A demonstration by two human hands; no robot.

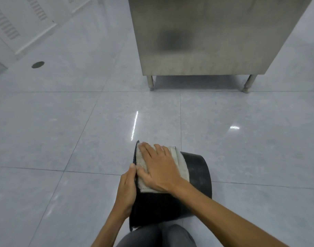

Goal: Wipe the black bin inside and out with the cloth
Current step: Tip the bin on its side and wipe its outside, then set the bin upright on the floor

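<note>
The black bin [197,173] lies on its side on the grey tiled floor, its open rim to the left and its base to the right. A pale folded cloth [181,164] is spread over the bin's upper outer wall near the rim. My right hand [158,168] lies flat on the cloth with fingers spread, pressing it against the bin. My left hand [126,188] grips the bin's rim from the left, thumb on the outside edge and fingers hidden inside. The bin's interior is hidden from view.
A stainless steel cabinet [206,38] on short legs stands straight ahead. A round floor drain [38,64] sits far left, near a white vented panel [19,24]. My grey-trousered knees [158,236] are just below the bin. Glossy tile floor [63,131] surrounds it.
</note>
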